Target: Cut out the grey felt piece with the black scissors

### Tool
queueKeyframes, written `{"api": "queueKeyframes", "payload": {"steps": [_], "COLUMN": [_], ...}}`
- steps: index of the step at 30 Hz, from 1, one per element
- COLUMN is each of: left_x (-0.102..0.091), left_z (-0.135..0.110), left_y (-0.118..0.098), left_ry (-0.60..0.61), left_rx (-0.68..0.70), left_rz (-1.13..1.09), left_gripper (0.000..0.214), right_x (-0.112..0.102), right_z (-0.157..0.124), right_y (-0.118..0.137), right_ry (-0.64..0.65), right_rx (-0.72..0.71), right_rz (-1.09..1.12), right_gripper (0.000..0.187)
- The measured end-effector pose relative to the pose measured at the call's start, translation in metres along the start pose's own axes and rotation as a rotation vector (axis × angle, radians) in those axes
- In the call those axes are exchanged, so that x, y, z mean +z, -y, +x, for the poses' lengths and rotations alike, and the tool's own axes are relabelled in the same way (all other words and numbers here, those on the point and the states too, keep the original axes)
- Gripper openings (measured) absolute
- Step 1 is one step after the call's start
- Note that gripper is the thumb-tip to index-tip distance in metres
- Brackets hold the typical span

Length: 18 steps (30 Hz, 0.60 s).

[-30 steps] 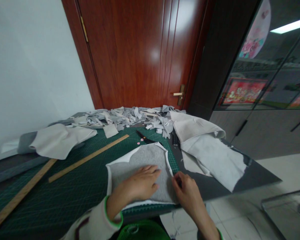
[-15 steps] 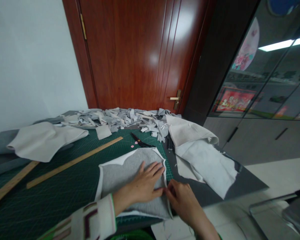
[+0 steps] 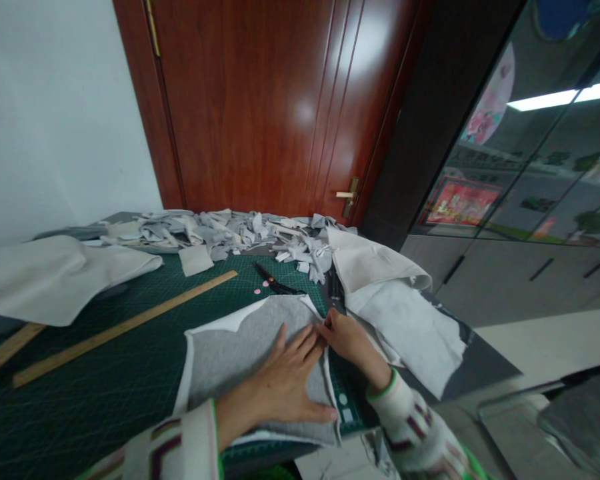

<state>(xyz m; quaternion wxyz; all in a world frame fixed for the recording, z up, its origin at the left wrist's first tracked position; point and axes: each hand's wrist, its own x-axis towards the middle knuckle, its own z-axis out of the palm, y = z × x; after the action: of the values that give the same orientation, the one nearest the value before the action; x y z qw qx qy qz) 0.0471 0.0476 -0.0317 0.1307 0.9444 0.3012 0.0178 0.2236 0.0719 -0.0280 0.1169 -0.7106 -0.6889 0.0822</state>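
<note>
A piece of grey fabric with a white underside [image 3: 220,363] lies on the green cutting mat [image 3: 145,373], its white edges turned up along the sides. My left hand [image 3: 290,383] presses flat on the grey face, fingers spread and thumb stretched toward the right edge. At the upper right edge of the fabric, my right hand [image 3: 349,339] has its fingers closed in a pinch on the border, close to the left fingertips. Just beyond the fabric lie black scissors [image 3: 277,285] beside small pink discs [image 3: 258,291].
Two wooden rulers lie at left, one of them a long ruler [image 3: 130,327]. A heap of fabric scraps [image 3: 220,230] runs along the back. Folded white fabric [image 3: 410,333] covers the right side of the table; more white cloth [image 3: 55,280] lies at left.
My right hand has slid up along the fabric's right edge, away from me, to near the top corner. My left hand stays flat, its thumb now spread wider.
</note>
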Motion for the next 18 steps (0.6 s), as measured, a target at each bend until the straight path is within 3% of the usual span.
{"api": "queueKeyframes", "payload": {"steps": [7,18], "left_x": [0.006,0.005], "left_z": [-0.008,-0.016], "left_y": [-0.006,-0.012], "left_ry": [0.042,0.117], "left_rx": [0.075,0.198], "left_rz": [-0.033,-0.109], "left_gripper": [0.100,0.097], "right_x": [0.005,0.004], "right_z": [0.015,0.013], "right_y": [-0.006,0.002], "right_ry": [0.018,-0.057], "right_rx": [0.044,0.107], "right_rz": [-0.082,-0.194], "right_gripper": [0.023,0.031]}}
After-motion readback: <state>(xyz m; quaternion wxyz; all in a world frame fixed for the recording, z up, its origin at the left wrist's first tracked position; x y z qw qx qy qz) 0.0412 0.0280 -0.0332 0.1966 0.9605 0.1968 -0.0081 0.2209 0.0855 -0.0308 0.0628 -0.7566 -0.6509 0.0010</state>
